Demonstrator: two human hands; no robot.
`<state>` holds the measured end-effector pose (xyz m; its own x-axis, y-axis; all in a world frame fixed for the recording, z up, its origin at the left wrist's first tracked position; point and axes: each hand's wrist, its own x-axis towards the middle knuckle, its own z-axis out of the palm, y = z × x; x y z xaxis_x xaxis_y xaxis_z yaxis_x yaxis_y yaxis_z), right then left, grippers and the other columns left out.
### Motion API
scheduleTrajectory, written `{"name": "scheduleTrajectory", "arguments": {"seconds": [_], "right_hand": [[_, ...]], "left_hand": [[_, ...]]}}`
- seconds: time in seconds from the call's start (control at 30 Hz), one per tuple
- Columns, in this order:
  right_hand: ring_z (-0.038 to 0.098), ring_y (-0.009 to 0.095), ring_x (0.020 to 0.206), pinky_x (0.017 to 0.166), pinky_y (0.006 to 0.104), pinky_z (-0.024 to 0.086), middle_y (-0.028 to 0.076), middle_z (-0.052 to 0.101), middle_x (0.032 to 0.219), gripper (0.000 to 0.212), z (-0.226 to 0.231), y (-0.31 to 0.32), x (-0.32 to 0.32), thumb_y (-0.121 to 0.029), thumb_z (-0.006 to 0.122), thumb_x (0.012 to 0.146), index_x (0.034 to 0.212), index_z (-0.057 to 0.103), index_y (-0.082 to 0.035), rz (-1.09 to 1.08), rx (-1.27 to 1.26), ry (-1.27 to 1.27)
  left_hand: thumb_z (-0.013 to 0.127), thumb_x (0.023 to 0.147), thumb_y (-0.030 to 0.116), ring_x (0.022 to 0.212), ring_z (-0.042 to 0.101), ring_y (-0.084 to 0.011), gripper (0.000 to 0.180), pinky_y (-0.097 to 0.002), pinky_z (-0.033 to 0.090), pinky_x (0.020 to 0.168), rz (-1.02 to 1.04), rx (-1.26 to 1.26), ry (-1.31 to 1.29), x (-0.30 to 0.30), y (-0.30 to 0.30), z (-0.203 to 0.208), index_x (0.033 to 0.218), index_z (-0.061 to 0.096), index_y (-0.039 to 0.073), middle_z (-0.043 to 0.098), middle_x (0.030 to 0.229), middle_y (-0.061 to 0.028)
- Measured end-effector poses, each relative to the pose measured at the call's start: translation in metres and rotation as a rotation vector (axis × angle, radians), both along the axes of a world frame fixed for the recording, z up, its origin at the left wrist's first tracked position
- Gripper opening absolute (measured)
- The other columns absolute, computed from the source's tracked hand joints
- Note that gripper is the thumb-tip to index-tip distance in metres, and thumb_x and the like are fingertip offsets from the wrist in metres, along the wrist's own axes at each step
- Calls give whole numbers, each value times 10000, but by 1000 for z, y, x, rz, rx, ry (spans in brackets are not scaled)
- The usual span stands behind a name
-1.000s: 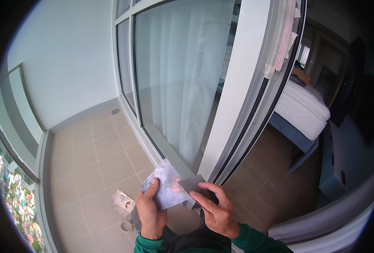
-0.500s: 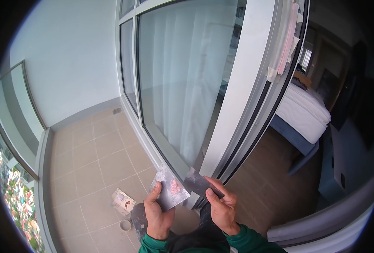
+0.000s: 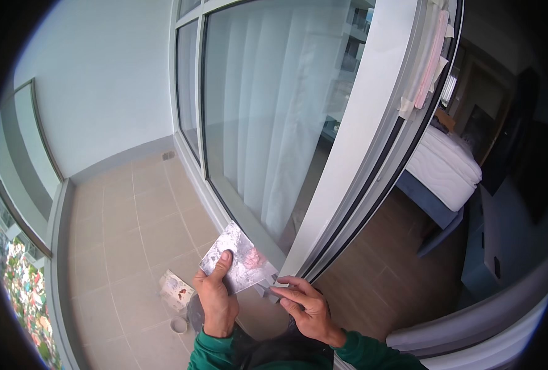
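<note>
My left hand (image 3: 217, 299) holds a flat grey, stained metal plate (image 3: 240, 260) by its lower left corner, thumb on its face. My right hand (image 3: 306, 305) pinches a narrow grey scraper-like tool (image 3: 270, 288) against the plate's lower right edge. Both hands sit low in the view, just in front of the bottom of a white sliding-door frame (image 3: 354, 154). Green sleeves cover both wrists.
A large glass pane (image 3: 268, 105) with white curtains behind stands ahead. On the beige tiled balcony floor (image 3: 132, 228) lie a small printed packet (image 3: 176, 288) and a small round cup (image 3: 179, 324). To the right, a bedroom with a white bed (image 3: 447, 166).
The plate has swung a little to the right and my right hand has come up to its lower right edge. My left hand keeps its grip.
</note>
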<state>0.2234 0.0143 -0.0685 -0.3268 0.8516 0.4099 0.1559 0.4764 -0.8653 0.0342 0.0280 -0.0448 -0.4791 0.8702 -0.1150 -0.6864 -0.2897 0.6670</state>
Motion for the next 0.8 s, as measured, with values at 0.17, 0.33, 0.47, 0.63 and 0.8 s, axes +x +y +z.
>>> {"name": "scheduleTrajectory", "arguments": {"seconds": [0.17, 0.33, 0.47, 0.63, 0.8], "right_hand": [[672, 211, 941, 852, 333, 533, 98, 685, 1011, 239, 4, 32, 6, -87, 602, 934, 1144, 622, 27, 39, -729, 692], [652, 197, 886, 759, 339, 526, 85, 676, 1020, 241, -10, 33, -41, -151, 583, 933, 1114, 623, 4, 381, -1337, 1018], [629, 163, 941, 804, 293, 513, 75, 654, 1047, 264, -28, 24, -48, -128, 534, 973, 1175, 607, 25, 492, -847, 842], [618, 137, 959, 773, 307, 514, 42, 643, 1048, 292, -65, 40, -47, -155, 600, 957, 1195, 582, 12, 192, -955, 664], [649, 177, 898, 639, 361, 519, 54, 654, 972, 248, -28, 34, -41, -223, 659, 927, 1058, 583, -26, -70, -923, 867]], "left_hand": [[685, 886, 198, 949, 658, -230, 342, -389, 515, 892, -83, 42, -125, -33, -20, -5, 1129, 612, -31, 676, 1022, -105], [723, 865, 108, 881, 678, -207, 272, -353, 544, 818, -206, -24, -197, 5, -26, -45, 1090, 651, -25, 698, 1008, -94], [770, 815, 41, 774, 682, -164, 183, -306, 543, 745, -155, 66, 39, 16, -31, -39, 972, 720, -39, 728, 887, -84], [774, 789, 104, 764, 688, -181, 235, -304, 553, 729, -162, 23, 143, 11, -54, -22, 973, 696, -19, 722, 878, -85], [620, 956, 162, 946, 656, -213, 278, -360, 525, 869, 162, 49, 13, -52, -30, -43, 1128, 606, -56, 663, 1074, -120]]}}
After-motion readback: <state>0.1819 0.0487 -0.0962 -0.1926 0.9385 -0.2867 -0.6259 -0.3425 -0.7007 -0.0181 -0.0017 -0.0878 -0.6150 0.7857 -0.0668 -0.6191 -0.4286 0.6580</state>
